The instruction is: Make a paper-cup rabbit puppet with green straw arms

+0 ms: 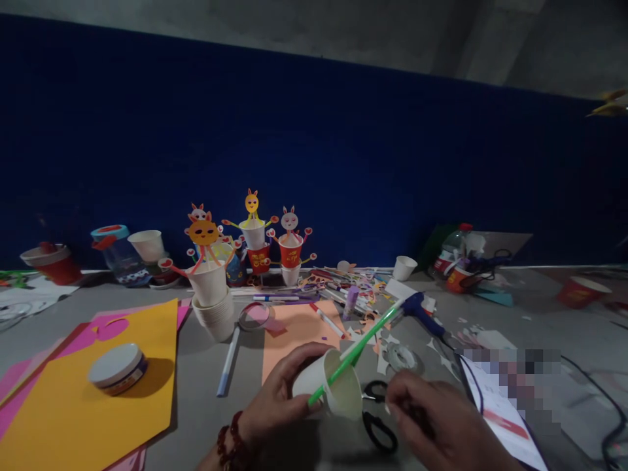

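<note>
My left hand point(287, 392) is wrapped round a white paper cup point(310, 379), tilted with its mouth toward the right. A bright green straw point(366, 340) slants up across the cup's mouth, its lower end by my left thumb. A second green piece shows behind it at the rim. To the right of the cup, my right hand point(432, 415) is closed, fingertips pinched together. A tiny pale bit shows at its fingertips, too small to name. Black-handled scissors point(380, 433) lie between the cup and my right hand, their blades mostly hidden by the cup.
A blue glue gun point(424, 314) lies behind my right hand, near a tape roll point(402, 358). At left are an orange sheet point(98, 432), a round white-lidded jar point(118, 366) and a marker point(228, 363). Cup figures point(209, 281) stand behind; a lit screen point(500, 418) is at right.
</note>
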Tool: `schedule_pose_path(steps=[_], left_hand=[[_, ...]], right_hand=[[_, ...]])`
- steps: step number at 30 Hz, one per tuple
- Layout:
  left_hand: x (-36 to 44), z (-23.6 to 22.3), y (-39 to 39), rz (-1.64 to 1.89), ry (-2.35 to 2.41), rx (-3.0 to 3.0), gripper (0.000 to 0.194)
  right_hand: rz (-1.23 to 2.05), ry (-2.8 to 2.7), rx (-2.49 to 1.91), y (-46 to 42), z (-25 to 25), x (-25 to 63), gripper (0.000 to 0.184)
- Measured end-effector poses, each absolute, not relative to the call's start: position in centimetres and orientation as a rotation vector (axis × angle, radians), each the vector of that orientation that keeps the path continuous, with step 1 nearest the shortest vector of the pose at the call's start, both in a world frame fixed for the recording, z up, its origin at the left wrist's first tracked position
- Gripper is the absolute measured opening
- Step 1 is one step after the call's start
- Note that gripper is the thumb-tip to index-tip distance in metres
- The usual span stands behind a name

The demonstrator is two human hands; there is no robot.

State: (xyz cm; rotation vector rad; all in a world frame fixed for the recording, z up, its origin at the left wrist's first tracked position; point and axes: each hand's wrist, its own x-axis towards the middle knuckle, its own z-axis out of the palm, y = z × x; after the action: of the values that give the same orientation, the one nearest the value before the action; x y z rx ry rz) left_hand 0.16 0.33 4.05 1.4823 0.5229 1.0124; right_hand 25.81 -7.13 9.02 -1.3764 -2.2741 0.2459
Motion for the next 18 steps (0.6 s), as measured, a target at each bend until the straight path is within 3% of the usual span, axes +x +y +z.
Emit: schedule_pose_path(steps=[6,10,14,18], left_hand=[[0.2,3.3,0.5,1.010,0.486,1.442,0.052],[0.4,2.6,0.5,1.039,0.516,1.348,0.052],[0.8,2.7,0.4,1.086,0.554,1.067,0.045],[0.9,3.6,0.2,1.113,0.705,1.103,0.029]], right_hand=[[0.318,-2.275,-1.739,-6.0,4.6,28.1,0.025],[0.466,-2.289,-1.776,-5.0,4.2,28.2,0.030],[0.924,-1.866,-1.457,-4.2,5.4,25.7,0.021],[1.248,-1.550,-1.137,-3.4,5.6,22.2,0.025]])
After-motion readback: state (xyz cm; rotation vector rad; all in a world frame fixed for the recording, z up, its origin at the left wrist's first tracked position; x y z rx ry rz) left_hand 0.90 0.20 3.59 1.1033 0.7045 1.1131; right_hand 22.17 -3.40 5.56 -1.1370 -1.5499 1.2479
